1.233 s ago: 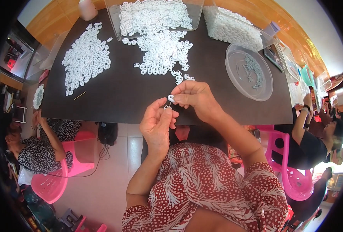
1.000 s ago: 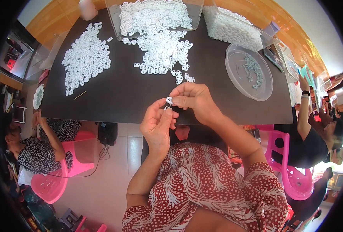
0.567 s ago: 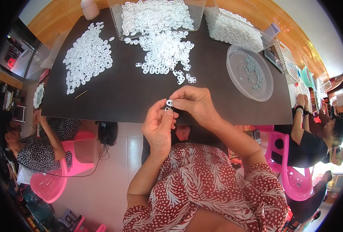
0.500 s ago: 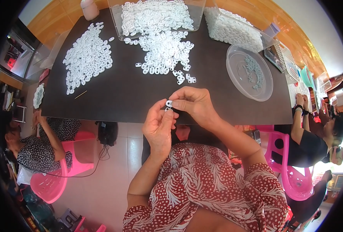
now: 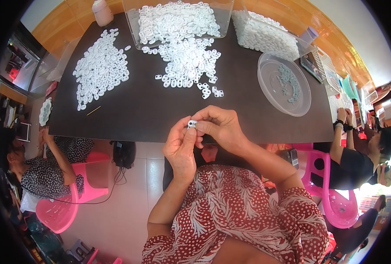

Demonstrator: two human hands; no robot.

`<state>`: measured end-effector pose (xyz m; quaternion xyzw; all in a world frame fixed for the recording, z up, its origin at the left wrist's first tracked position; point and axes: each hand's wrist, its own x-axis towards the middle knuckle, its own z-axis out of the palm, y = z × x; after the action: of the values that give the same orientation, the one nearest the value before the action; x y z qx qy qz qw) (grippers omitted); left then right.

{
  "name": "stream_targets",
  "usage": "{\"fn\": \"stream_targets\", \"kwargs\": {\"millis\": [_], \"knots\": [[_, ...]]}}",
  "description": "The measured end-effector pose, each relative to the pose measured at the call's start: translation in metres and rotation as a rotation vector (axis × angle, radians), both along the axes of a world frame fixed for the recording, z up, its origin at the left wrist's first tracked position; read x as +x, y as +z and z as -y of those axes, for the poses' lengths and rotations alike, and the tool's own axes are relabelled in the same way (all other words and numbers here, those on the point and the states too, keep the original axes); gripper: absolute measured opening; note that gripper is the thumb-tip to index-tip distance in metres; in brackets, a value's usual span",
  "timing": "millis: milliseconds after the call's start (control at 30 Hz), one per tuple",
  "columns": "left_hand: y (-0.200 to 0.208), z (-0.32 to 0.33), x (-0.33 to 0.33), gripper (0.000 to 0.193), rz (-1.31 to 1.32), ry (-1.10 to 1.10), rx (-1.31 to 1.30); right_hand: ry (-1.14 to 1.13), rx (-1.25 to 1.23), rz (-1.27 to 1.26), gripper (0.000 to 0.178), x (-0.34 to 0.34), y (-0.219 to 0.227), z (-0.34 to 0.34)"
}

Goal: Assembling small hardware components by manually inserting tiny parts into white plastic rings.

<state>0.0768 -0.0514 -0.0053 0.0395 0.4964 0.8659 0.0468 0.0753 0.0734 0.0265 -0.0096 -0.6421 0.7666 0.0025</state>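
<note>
Over the near edge of the dark table [image 5: 147, 119], my two hands meet around a small white plastic piece with holes [image 5: 191, 124]. The fingers and thumb of my left hand [image 5: 181, 145] pinch it from the left and below. My right hand [image 5: 219, 125] grips its right side between thumb and forefinger. Fingertips cover part of the piece, so I cannot tell whether it is one part or two together. Ahead of my hands lie a few loose white pieces [image 5: 206, 90], below a big heap of the same kind [image 5: 186, 57].
Another white heap [image 5: 101, 70] lies left, with a thin brownish stick [image 5: 94, 111] near it. Clear bins [image 5: 136, 26] of white pieces stand at the back. A round clear tray [image 5: 266, 83] holds small grey-green parts. People sit on both sides on pink chairs [image 5: 90, 180].
The white parts between my hands, seen slightly apart before, now show as one compact piece. My fingers have drawn closer around it, and the whole view has shifted slightly.
</note>
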Motion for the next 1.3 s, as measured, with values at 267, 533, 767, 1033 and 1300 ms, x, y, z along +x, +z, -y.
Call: {"fn": "stream_targets", "kwargs": {"millis": [267,533,767,1033,1300], "knots": [[0.004,0.0,-0.001,0.023,0.048,0.019,0.09,0.034,0.358,-0.141,0.018,0.004,0.0,-0.004],[0.013,0.001,-0.001,0.024,0.074,0.042,0.064,-0.008,0.504,-0.318,0.024,0.002,-0.005,-0.006],[0.009,0.002,0.001,0.025,0.025,0.021,0.014,-0.115,0.623,-0.502,0.027,0.001,-0.01,-0.004],[0.022,0.002,0.002,0.024,0.055,0.042,0.038,-0.244,0.698,-0.656,0.028,0.0,-0.007,0.002],[0.015,0.004,0.002,0.026,0.013,0.062,0.007,-0.285,0.814,-0.796,0.03,0.0,-0.008,0.005]]}}
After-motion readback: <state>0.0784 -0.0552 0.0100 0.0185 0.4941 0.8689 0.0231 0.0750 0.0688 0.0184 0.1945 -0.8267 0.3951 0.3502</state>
